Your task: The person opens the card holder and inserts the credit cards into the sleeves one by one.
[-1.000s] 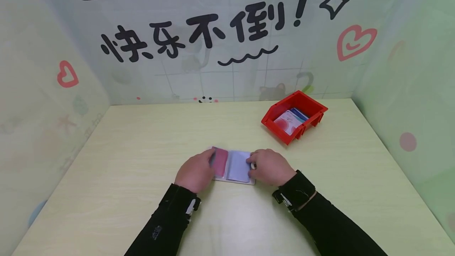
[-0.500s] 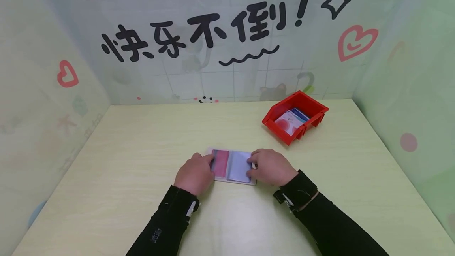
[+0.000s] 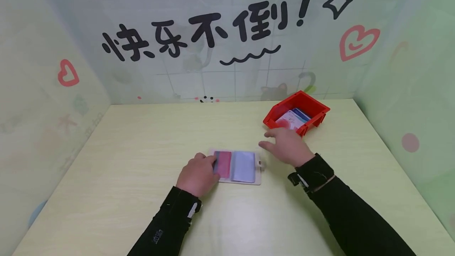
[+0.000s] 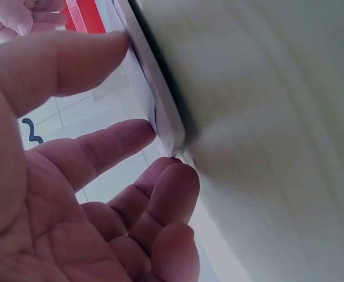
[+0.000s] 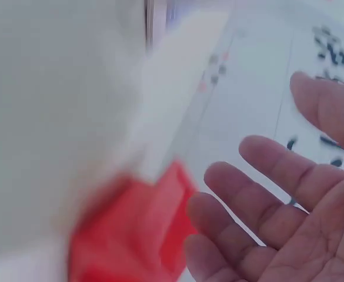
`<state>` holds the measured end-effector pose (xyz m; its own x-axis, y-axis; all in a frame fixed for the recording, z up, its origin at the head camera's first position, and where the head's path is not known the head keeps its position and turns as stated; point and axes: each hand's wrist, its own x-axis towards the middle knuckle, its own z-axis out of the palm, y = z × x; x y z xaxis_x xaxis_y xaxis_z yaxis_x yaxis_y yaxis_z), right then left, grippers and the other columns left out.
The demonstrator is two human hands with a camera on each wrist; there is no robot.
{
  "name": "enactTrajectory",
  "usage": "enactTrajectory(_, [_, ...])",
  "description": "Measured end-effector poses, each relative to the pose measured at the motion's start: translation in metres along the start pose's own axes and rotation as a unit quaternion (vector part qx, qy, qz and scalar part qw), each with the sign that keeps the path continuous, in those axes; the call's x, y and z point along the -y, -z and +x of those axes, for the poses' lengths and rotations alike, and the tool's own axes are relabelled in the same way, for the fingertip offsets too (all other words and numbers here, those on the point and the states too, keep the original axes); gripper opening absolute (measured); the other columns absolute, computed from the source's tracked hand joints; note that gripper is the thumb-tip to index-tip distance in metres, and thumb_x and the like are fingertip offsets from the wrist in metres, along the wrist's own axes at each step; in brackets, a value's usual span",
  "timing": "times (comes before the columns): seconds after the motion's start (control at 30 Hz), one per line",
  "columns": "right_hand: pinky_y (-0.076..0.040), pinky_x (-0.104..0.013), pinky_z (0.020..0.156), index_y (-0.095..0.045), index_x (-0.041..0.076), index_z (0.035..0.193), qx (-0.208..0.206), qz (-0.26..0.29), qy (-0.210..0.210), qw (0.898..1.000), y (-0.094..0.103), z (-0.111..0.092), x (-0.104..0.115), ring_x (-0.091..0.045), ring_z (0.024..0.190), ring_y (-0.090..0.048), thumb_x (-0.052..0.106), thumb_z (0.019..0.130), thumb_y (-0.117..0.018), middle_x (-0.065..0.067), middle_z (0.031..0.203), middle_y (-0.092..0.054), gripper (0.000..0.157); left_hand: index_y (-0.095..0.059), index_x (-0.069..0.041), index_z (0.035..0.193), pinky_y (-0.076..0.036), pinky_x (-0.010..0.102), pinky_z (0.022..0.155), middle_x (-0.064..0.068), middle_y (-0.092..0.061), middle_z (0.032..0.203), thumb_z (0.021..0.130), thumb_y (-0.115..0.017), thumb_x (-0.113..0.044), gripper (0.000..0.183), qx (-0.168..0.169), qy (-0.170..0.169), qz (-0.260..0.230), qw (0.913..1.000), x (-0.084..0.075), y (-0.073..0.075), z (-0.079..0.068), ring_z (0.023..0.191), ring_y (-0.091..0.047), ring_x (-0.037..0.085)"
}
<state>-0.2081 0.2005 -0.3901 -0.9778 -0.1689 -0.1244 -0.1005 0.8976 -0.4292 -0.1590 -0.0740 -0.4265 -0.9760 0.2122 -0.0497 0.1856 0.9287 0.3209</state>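
A small card holder (image 3: pixel 243 166) lies opened flat on the table, with a pink card (image 3: pixel 224 164) in its left pocket and a pale bluish sleeve on its right half. A small snap tab sticks out at its right edge. My left hand (image 3: pixel 198 175) rests at its left side, and in the left wrist view the thumb and index fingertips (image 4: pixel 142 130) touch its surface near the edge. My right hand (image 3: pixel 286 145), fingers spread and holding nothing, hovers in front of a red bin (image 3: pixel 276 110). Inside the bin lie a pink-and-white card (image 3: pixel 292 118) and a blue one.
The light wooden table (image 3: pixel 149 141) is enclosed by printed walls on the left, back and right. The red bin stands turned at an angle toward the back right, close to the back wall (image 3: pixel 232 86).
My right hand has let go of the card holder's right edge and moved up and right toward the red bin, its fingers spreading. My left hand stays at the card holder.
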Motion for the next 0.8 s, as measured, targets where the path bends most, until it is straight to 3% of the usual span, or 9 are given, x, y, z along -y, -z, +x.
enactTrajectory(0.17, [-0.059,-0.05,0.097,-0.067,0.002,0.138,-0.05,-0.045,-0.015,0.998,0.027,0.016,-0.018,-0.038,0.113,-0.066,0.028,0.099,-0.073,-0.02,0.125,-0.073,0.047,-0.069,-0.004,0.135,-0.061,0.047,0.083,0.019,-0.068,0.119,0.093,-0.077,-0.026,0.048,0.007,0.002,0.003,1.0,-0.002,0.003,-0.001,0.094,-0.066,0.03])
enactTrajectory(0.3, [-0.057,-0.054,0.102,-0.067,0.001,0.135,-0.062,-0.067,-0.024,0.996,0.039,0.03,-0.023,-0.04,0.115,-0.067,0.022,0.095,-0.077,-0.02,0.124,-0.074,0.046,-0.069,-0.004,0.134,-0.06,0.048,0.083,0.018,-0.068,0.12,0.092,-0.077,-0.026,0.048,0.01,0.005,0.003,0.9999,-0.003,0.003,-0.001,0.095,-0.065,0.031])
enactTrajectory(0.4, [-0.057,-0.055,0.102,-0.068,0.002,0.132,-0.052,-0.073,-0.037,0.995,0.041,0.041,-0.026,-0.04,0.112,-0.066,0.021,0.094,-0.077,-0.019,0.122,-0.074,0.044,-0.07,-0.004,0.133,-0.06,0.048,0.084,0.019,-0.068,0.121,0.092,-0.077,-0.026,0.047,0.009,0.007,0.002,0.9999,-0.003,0.002,-0.001,0.096,-0.065,0.032])
enactTrajectory(0.6, [-0.06,-0.054,0.095,-0.069,0.001,0.112,-0.019,-0.132,-0.08,0.988,0.041,0.058,-0.035,-0.034,0.092,-0.065,0.012,0.085,-0.083,-0.016,0.098,-0.076,0.033,-0.069,-0.004,0.133,-0.06,0.049,0.085,0.019,-0.068,0.123,0.092,-0.077,-0.027,0.048,0.011,0.008,0.004,0.9999,-0.002,0.001,-0.001,0.098,-0.065,0.033])
enactTrajectory(0.8, [-0.061,-0.054,0.093,-0.07,0.002,0.107,0.003,-0.141,-0.111,0.984,0.037,0.075,-0.048,-0.034,0.089,-0.063,0.011,0.082,-0.083,-0.013,0.089,-0.074,0.03,-0.069,-0.004,0.132,-0.06,0.048,0.085,0.019,-0.068,0.123,0.092,-0.078,-0.028,0.047,0.011,0.007,0.006,0.9999,-0.002,0.002,-0.001,0.098,-0.065,0.033])
